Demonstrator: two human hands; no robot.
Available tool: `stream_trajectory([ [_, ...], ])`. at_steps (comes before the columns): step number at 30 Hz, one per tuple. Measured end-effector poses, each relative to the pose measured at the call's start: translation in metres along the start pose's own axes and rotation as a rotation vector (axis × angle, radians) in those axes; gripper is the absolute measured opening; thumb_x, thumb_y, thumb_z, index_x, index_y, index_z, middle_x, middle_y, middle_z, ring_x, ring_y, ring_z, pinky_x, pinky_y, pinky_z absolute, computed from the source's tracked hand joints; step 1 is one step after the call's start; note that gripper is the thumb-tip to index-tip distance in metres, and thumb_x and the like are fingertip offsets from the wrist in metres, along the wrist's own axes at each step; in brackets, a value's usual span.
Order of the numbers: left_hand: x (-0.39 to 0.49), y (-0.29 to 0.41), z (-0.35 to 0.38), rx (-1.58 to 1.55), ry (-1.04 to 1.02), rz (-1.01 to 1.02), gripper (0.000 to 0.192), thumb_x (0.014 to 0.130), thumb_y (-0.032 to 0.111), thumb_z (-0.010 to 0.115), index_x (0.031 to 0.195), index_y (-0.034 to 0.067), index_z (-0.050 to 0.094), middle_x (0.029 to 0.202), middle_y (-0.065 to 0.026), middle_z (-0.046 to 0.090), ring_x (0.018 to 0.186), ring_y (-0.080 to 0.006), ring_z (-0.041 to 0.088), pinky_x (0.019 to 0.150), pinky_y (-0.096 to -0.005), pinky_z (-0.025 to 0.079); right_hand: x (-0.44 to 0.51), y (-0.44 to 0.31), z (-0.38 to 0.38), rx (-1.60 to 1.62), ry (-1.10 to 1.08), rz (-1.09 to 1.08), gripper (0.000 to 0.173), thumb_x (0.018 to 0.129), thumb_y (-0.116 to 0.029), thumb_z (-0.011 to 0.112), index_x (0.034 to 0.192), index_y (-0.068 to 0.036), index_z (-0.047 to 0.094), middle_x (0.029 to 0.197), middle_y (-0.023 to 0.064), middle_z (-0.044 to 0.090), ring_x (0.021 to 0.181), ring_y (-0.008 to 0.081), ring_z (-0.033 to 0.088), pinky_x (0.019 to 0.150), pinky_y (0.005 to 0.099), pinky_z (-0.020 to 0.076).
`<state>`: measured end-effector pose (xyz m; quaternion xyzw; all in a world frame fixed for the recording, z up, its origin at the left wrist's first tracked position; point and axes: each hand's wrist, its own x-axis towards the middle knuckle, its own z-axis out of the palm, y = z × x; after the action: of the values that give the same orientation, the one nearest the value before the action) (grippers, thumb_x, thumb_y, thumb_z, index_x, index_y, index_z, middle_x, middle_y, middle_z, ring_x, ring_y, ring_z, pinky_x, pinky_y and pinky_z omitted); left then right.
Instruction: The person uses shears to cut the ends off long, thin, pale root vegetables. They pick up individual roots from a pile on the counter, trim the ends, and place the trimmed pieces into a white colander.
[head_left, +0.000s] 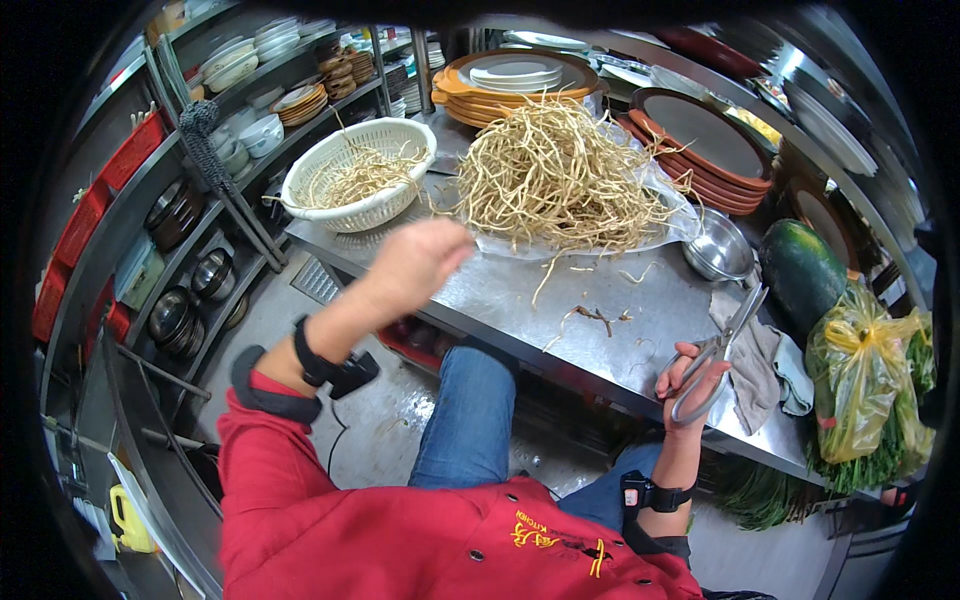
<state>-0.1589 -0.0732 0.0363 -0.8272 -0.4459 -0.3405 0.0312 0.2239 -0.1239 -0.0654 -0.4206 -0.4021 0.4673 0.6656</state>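
Note:
My right hand (691, 377) grips a pair of metal scissors (721, 349) by the handles, over the front right of a stainless steel table (480, 289). The blades point up and away from me. My left hand (427, 255) is blurred above the table's front edge, fingers drawn together; whether anything is between them cannot be made out. Beyond it lies a big heap of long pale roots (559, 176) on a white plastic sheet (682, 217). Left of the heap, a white plastic basket (300, 187) holds more roots (364, 176). Dark root scraps (596, 319) lie in front.
A steel bowl (718, 247), a watermelon (802, 270), grey cloths (754, 367) and a yellow plastic bag (862, 375) with greens crowd the right side. Stacked brown-rimmed plates (701, 142) and orange-rimmed plates (480, 94) stand behind. Metal shelves (307, 60) with dishes line the left.

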Motion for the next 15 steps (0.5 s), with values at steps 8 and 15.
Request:
stream_trajectory([
  [8,-0.054,0.044,0.098,-0.598,0.021,-0.452,0.009,0.086,0.009,0.064,0.090,0.001,0.067,0.076,-0.0092,0.066,0.066,-0.0162,0.062,0.062,-0.0277,0.050,0.001,0.000,-0.003,0.020,-0.030,0.005,0.087,0.078,-0.083,0.036,0.100,-0.001,0.055,0.053,-0.0024,0.036,0.042,0.0123,0.043,0.041,0.0239,0.0350],
  [15,-0.056,0.031,0.108,-0.881,0.058,-0.573,0.008,0.089,0.005,0.063,0.090,-0.001,0.067,0.075,0.0008,0.064,0.067,-0.0042,0.055,0.060,-0.0211,0.046,0.002,0.003,-0.006,0.131,-0.014,-0.039,0.087,0.079,-0.082,0.037,0.100,0.000,0.055,0.053,-0.0018,0.036,0.041,0.0127,0.041,0.040,0.0241,0.0349],
])
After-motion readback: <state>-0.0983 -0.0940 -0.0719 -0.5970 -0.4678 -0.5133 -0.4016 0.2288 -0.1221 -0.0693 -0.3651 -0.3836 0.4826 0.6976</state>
